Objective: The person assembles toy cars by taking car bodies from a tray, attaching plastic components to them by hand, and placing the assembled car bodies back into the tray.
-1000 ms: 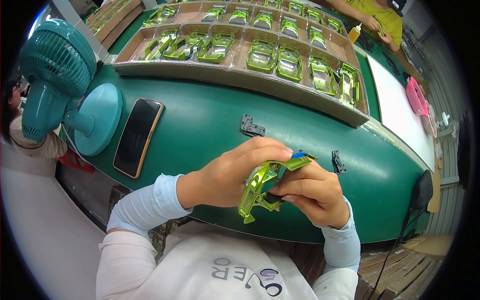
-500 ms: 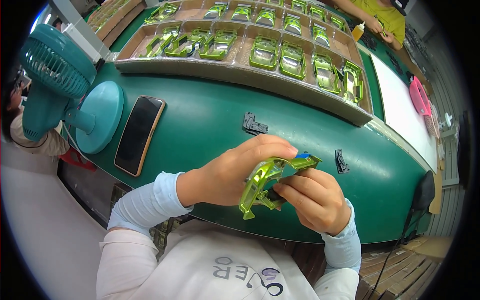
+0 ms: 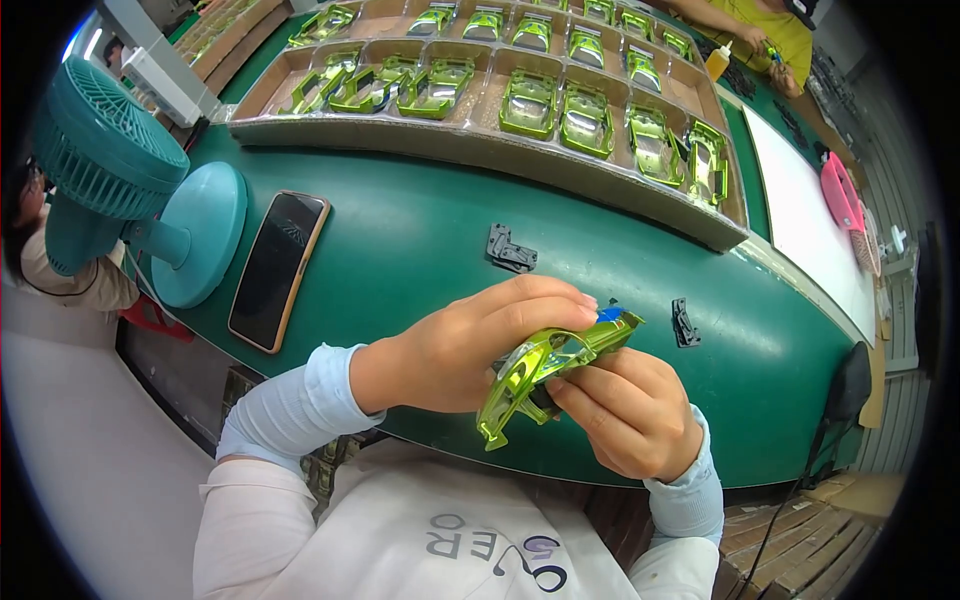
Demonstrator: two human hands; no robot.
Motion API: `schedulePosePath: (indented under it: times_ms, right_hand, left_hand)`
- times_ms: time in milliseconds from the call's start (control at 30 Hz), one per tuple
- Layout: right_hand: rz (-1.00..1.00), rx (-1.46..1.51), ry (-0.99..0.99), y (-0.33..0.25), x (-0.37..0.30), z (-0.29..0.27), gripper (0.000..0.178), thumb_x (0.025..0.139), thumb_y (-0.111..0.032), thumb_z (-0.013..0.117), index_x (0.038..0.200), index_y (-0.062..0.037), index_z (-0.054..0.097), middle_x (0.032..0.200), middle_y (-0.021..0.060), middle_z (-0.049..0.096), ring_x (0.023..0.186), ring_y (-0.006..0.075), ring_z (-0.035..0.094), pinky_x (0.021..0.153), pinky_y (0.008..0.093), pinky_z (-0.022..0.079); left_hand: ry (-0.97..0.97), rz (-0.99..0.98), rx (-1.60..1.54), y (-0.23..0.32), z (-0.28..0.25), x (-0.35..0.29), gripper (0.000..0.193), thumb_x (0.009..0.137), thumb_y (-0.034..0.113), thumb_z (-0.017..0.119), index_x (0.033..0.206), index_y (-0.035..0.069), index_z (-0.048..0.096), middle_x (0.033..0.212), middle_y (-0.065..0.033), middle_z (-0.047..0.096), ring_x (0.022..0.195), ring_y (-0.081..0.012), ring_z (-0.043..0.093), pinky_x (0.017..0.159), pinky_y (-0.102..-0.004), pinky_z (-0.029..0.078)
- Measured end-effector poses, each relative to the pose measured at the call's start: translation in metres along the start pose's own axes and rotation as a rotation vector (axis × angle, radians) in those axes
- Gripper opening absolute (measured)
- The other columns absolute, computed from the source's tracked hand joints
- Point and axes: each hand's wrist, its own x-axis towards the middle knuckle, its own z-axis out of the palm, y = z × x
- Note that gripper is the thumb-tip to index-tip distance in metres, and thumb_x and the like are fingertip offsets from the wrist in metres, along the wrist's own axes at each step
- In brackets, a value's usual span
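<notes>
A shiny green toy car body shell is held tilted on its side above the near edge of the table. My left hand grips its upper side, thumb and fingers closed on it. My right hand pinches the lower side, fingers bent at the shell's open underside. A small dark piece shows by the right fingertips, partly hidden. Beyond the hands lie black plastic parts in a small pile, and another black plastic part lies to the right.
A divided cardboard tray with several green car shells spans the back. At left are a teal fan and a phone. A white board lies at right. Beyond it, another person's hands work near a glue bottle.
The car shell has tilted and dropped slightly, showing more of its outer side. My right hand has shifted slightly lower. The fan head has turned.
</notes>
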Motion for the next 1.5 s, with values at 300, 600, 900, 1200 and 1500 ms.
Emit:
schedulePosePath:
  times_ms: [300, 600, 900, 1200, 1500]
  right_hand:
    - [0.046, 0.061, 0.022, 0.007, -0.006, 0.006, 0.035, 0.053, -0.003, 0.059, 0.086, 0.0068, 0.058, 0.080, 0.0121, 0.055, 0.066, 0.0237, 0.055, 0.055, 0.0325, 0.047]
    - [0.076, 0.020, 0.059, -0.002, -0.003, 0.007, 0.029, 0.056, -0.002, 0.061, 0.083, 0.0076, 0.057, 0.078, 0.0137, 0.054, 0.063, 0.0239, 0.054, 0.052, 0.0326, 0.045]
    - [0.189, 0.173, 0.027, -0.002, -0.002, 0.005, 0.022, 0.062, 0.000, 0.060, 0.084, 0.0060, 0.058, 0.080, 0.0151, 0.055, 0.067, 0.0264, 0.056, 0.057, 0.0328, 0.047]
    - [0.918, 0.810, 0.272, -0.005, -0.008, 0.014, 0.011, 0.078, -0.005, 0.057, 0.082, 0.0045, 0.058, 0.070, 0.0066, 0.059, 0.065, 0.0125, 0.055, 0.059, 0.0236, 0.043]
    - [1.170, 1.391, 0.494, 0.009, -0.015, 0.018, 0.018, 0.082, -0.016, 0.056, 0.085, 0.0021, 0.058, 0.076, 0.0018, 0.059, 0.067, 0.0062, 0.050, 0.063, 0.0200, 0.039]
  left_hand:
    - [0.005, -0.119, -0.082, -0.002, 0.002, -0.003, 0.074, 0.054, 0.013, 0.080, 0.117, 0.003, 0.043, 0.109, -0.0127, 0.050, 0.100, -0.0282, 0.050, 0.084, -0.0336, 0.042]
    - [-0.041, -0.109, -0.027, 0.000, 0.002, 0.000, 0.072, 0.057, 0.010, 0.078, 0.118, 0.004, 0.041, 0.109, -0.0132, 0.049, 0.100, -0.0300, 0.050, 0.083, -0.0340, 0.043]
    - [-0.033, -0.159, 0.026, 0.000, 0.003, -0.001, 0.070, 0.057, 0.016, 0.080, 0.115, 0.001, 0.043, 0.108, -0.0134, 0.052, 0.097, -0.0276, 0.053, 0.082, -0.0343, 0.044]
    - [-0.008, -0.571, -0.107, -0.006, 0.006, -0.002, 0.074, 0.055, 0.024, 0.083, 0.110, -0.005, 0.042, 0.091, -0.0117, 0.057, 0.084, -0.0197, 0.060, 0.075, -0.0307, 0.048]
    - [0.161, -0.583, -0.029, 0.002, 0.020, 0.004, 0.085, 0.061, 0.024, 0.079, 0.123, -0.002, 0.027, 0.104, -0.0156, 0.053, 0.098, -0.0263, 0.053, 0.084, -0.0356, 0.042]
